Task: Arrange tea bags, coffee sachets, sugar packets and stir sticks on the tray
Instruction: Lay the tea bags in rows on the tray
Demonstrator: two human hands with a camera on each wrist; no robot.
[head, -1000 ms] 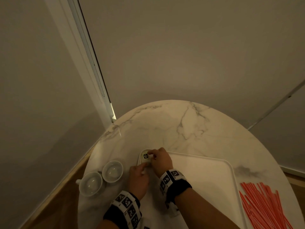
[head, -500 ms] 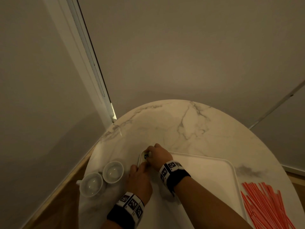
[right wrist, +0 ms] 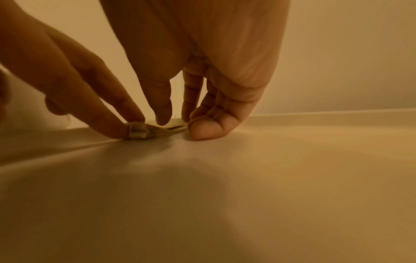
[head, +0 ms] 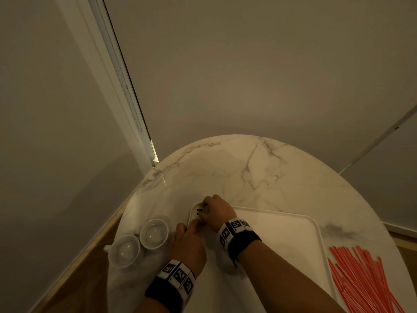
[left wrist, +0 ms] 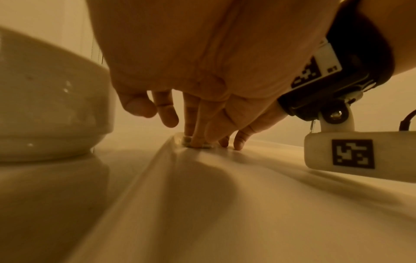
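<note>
Left hand (head: 188, 242) moved forward; both hands' fingers (right wrist: 117, 124) pressing packet (right wrist: 140, 132) into tray (head: 282, 224) corner.

Both hands' fingertips (right wrist: 117, 128) press small packets (right wrist: 140, 132) (pale) onto tray (right wrist: 292, 160).

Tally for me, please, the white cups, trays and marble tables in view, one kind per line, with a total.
White cups: 2
White tray: 1
Marble table: 1
Total: 4
</note>
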